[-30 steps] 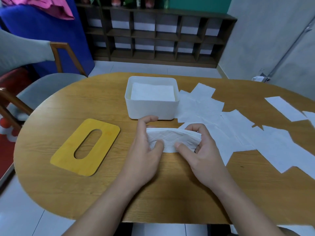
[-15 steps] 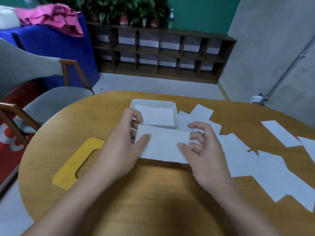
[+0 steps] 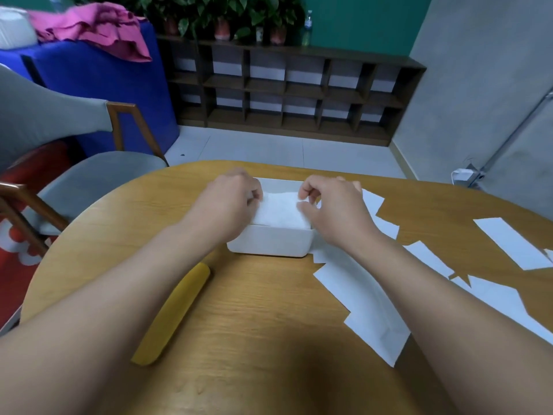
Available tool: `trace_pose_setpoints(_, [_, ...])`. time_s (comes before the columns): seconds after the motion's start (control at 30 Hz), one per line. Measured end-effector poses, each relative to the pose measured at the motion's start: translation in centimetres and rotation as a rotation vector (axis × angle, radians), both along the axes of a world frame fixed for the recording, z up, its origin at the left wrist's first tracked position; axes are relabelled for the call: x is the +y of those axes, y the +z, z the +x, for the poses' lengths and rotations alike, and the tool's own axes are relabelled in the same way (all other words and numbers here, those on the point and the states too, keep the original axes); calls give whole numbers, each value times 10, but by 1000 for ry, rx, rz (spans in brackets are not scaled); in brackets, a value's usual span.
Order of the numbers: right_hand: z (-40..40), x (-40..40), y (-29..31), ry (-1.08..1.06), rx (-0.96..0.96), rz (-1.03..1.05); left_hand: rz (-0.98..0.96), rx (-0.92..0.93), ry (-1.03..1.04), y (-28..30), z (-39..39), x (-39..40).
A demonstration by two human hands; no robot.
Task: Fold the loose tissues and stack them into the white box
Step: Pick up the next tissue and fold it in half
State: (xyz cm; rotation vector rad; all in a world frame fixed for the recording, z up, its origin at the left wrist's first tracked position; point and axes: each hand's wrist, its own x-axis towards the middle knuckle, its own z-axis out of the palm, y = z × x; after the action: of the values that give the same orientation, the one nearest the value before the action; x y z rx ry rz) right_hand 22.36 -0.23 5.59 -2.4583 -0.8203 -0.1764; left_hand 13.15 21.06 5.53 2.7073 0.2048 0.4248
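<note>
White box [image 3: 269, 245] sits mid-desk, toward the far edge of the wooden desk [image 3: 257, 310]. Folded tissue [image 3: 279, 212] lies on top of the stack inside it. Left hand [image 3: 229, 199] pinches the tissue's left edge, fingers curled; right hand [image 3: 335, 209] pinches its right edge likewise. Loose tissues [image 3: 359, 307] are scattered on the desk right of the box, some overlapping. Yellow lid [image 3: 173, 313] lies near left, partly hidden by the left forearm.

An office-like lounge: wooden table [image 3: 254, 324], grey chair [image 3: 89, 172], cubby shelf [image 3: 287, 94] topped with potted plants [image 3: 221, 13].
</note>
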Motion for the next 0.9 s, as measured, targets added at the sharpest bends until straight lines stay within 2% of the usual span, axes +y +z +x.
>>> trace_pose_setpoints(0.07, [3, 1, 0, -3, -98, -116, 109, 20, -1, 0, 4, -1])
trace_pose_setpoints(0.13, [5, 1, -3, -22, -129, -146, 186, 31, 18, 3, 6, 0])
trace_pose_setpoints(0.3, [-1, -14, 0, -31, 7, 80, 151, -37, 44, 19, 1, -11])
trace_pose_setpoints(0.37, [-12, -25, 5, -27, 29, 165, 97, -110, 22, 25, -9, -27])
trace_pose_setpoints(0.47, [-38, -49, 15, -50, 74, 242, -141, -196, -60, 25, -34, -62])
trace_pose_setpoints(0.6, [-74, -84, 6, -78, 141, 252, -379, -158, -117, -1, -58, -115])
trace_pose_setpoints(0.9, [-101, -128, -52, -148, 223, 126, -403, -57, -138, -81, -68, -168])
